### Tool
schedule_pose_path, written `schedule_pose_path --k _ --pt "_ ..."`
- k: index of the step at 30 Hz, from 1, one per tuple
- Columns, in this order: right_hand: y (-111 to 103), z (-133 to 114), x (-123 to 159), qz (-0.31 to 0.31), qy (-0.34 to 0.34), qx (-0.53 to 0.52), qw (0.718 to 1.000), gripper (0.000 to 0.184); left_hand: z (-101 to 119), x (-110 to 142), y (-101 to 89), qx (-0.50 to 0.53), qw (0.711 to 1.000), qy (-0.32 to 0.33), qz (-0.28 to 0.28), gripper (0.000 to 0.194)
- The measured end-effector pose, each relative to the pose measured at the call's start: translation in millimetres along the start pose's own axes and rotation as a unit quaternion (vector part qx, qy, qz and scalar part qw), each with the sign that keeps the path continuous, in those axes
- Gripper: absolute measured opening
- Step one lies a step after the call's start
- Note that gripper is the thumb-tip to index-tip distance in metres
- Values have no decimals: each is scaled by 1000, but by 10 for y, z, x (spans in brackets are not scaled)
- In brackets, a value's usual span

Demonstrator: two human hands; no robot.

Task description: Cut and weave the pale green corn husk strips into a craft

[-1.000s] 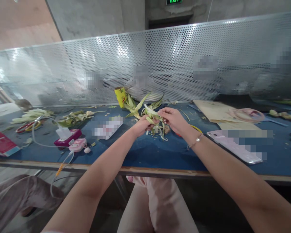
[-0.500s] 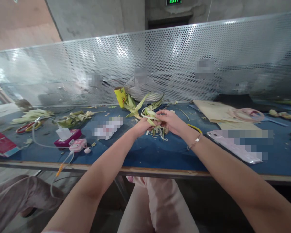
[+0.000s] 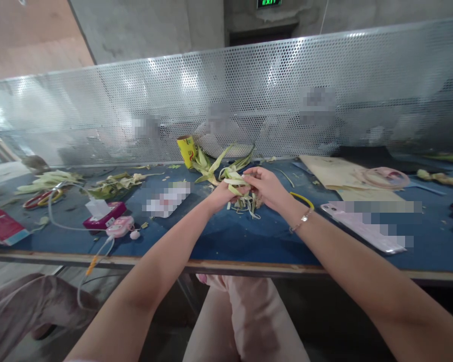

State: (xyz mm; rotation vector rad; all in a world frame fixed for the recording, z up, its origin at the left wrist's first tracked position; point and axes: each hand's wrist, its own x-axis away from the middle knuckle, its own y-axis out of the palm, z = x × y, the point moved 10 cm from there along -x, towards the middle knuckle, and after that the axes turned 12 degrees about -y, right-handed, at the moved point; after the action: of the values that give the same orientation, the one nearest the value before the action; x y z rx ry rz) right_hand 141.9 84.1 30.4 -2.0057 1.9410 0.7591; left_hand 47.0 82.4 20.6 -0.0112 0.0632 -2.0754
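My left hand (image 3: pixel 226 195) is closed around a bundle of pale green corn husk strips (image 3: pixel 233 177) above the middle of the table. From the right, my right hand (image 3: pixel 263 186) pinches at the same bundle with thumb and fingers; its fingertips partly cover what they grip. Shredded husk bits (image 3: pixel 247 205) lie under both hands. Just behind them rest larger corn husk leaves (image 3: pixel 211 168), beside a yellow cardboard tube (image 3: pixel 187 151). A yellow ring-shaped handle (image 3: pixel 302 199) shows partly behind my right wrist.
A blue table (image 3: pixel 249 246) carries a phone (image 3: pixel 362 227), brown paper (image 3: pixel 332 173), a pink hand fan (image 3: pixel 385 177), scissors (image 3: pixel 47 196), a purple power strip (image 3: pixel 105 215), a pink charger (image 3: pixel 120 226) and a red box (image 3: pixel 3 225). Behind stands a perforated metal screen (image 3: pixel 249 90). A person's leg (image 3: pixel 33 311) is at left.
The raised white husk strip has come down and lies folded over the bundle. My right hand has shifted slightly left, closer against my left hand, which stays nearly in place.
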Motion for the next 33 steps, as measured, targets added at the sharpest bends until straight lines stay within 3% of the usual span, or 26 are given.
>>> schedule_pose_path --k 7,13,19,33 --pt "-72 -158 -17 19 -57 42 997 27 75 26 -13 41 999 29 9 36" --pt "-111 -289 -37 4 -103 102 989 13 154 24 -88 -12 996 70 46 30" --pt "-120 -237 -42 5 -98 103 990 16 316 67 -165 -77 982 139 97 31" --pt "-133 -136 -53 14 -76 123 989 23 327 43 -183 -166 964 161 133 38"
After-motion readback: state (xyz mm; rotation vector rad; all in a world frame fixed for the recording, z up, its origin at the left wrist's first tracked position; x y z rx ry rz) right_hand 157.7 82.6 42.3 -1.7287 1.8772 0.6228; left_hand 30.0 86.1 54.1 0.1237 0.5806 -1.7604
